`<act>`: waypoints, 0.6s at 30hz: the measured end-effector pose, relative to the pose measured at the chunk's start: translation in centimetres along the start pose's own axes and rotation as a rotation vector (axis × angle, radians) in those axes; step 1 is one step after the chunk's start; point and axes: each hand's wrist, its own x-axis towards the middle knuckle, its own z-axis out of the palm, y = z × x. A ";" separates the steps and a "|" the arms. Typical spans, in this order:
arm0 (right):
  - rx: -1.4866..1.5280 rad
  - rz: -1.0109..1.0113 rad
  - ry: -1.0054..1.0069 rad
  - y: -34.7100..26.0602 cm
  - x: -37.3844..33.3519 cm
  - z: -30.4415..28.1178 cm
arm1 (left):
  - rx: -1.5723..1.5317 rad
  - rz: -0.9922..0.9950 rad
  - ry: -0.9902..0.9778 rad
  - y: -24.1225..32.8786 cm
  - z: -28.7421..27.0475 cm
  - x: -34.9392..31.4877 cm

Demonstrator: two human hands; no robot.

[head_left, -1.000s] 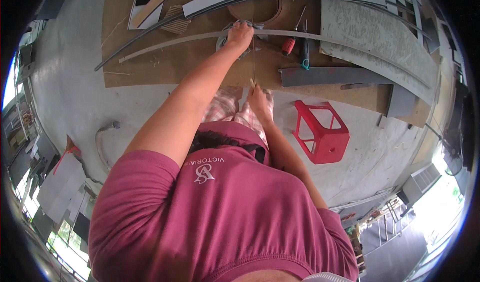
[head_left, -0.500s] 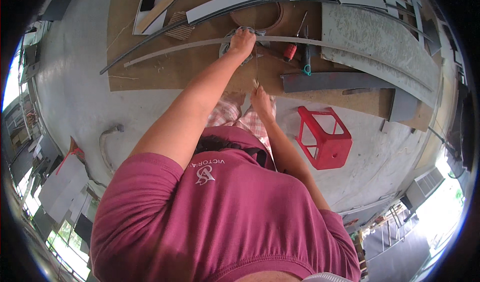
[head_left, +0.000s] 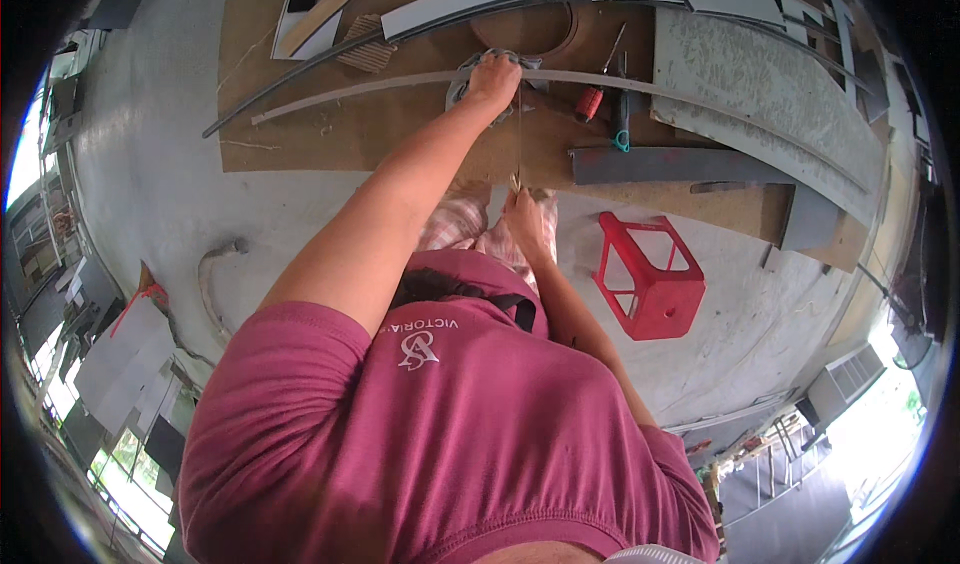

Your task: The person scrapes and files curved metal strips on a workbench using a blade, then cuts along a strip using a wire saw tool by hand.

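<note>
My left hand (head_left: pixel 494 78) is closed over a long, narrow, pale strip (head_left: pixel 370 88), pressing at its middle. Bunched under and around that hand is a grey cloth (head_left: pixel 463 91). Closer to my body, my right hand (head_left: pixel 522 216) grips the pale end (head_left: pixel 514 181) of a thin, straight blade or wire (head_left: pixel 520 134). This thin line runs away from me up to the left hand and crosses the strip there. My fingers hide how the handle is made.
A brown board (head_left: pixel 330 144) lies beneath the work. On it, right of my hands, are a red-handled screwdriver (head_left: pixel 590 102), a teal-ended tool (head_left: pixel 621 134), a dark flat strip (head_left: pixel 670 165) and a grey-green panel (head_left: pixel 735 74). A red plastic stool (head_left: pixel 668 299) stands at right.
My right hand has drawn back toward my body with the thin blade or wire, showing more of its length. The left hand stays on the strip. The whole view has shifted slightly.
</note>
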 end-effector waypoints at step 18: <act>-0.207 -0.059 0.138 -3.1 -2.1 -2.4 | 0.004 0.043 0.000 -0.2 -0.2 -0.2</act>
